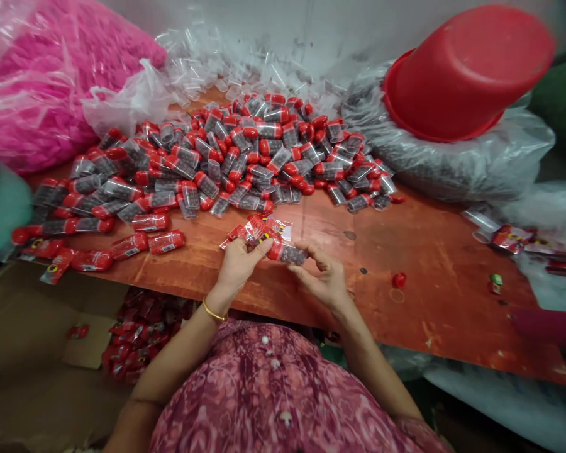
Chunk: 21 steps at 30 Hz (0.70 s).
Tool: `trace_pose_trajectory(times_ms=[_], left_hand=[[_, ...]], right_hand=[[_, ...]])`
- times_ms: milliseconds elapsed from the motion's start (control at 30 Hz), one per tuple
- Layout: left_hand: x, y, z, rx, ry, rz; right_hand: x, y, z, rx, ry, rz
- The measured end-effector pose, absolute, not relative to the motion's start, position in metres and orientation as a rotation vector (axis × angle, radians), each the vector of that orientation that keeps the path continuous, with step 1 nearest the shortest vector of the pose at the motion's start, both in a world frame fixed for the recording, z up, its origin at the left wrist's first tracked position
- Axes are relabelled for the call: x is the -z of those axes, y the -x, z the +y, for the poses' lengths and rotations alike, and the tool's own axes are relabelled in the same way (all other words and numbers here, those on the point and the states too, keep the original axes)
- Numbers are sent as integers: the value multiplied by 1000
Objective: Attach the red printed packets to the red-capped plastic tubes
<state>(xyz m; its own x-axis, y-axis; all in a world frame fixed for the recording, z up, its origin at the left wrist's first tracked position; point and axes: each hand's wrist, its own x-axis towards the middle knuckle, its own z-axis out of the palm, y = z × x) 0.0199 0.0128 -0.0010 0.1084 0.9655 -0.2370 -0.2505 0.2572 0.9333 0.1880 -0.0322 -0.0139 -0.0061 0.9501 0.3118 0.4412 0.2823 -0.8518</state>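
Note:
Between my hands, over the front of the table, is a small clear tube (293,254) with a red cap and dark contents. My right hand (324,275) grips its clear end with the thumb and fingers. My left hand (239,263) pinches a red printed plastic sleeve (274,234) at the capped end; how far the sleeve covers the cap is hard to see. Several more flat printed sleeves (252,228) lie just beyond the left fingers. To the left are tubes wrapped in red printed film (166,242). A large heap of unwrapped red-capped tubes (264,148) spreads behind.
Clear empty tubes (273,66) are piled at the back. A pink-filled bag (66,82) stands left, a red bucket (462,75) on a bag at right. A loose red cap (399,280) lies on the table (434,308). Below left, a cardboard box (38,352) holds red packs.

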Motion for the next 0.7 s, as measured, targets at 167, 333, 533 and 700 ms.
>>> trace_pose_trajectory(times_ms=[167,333,533,700], left_hand=[[11,-24,11,-1060,-786,1147],[13,-33,8,-1105,-674,1067],[8,-33,8,-1145,-565,1070],[12,-30,14,-1157,-553,1061]], right_hand=[[22,-174,-34,-688,1338,-1542],[22,-162,-35,-509,1418,-1510],[19,-152,-32,-558,1392,-1581],[24,-145,-29,-527,1376,-1590]])
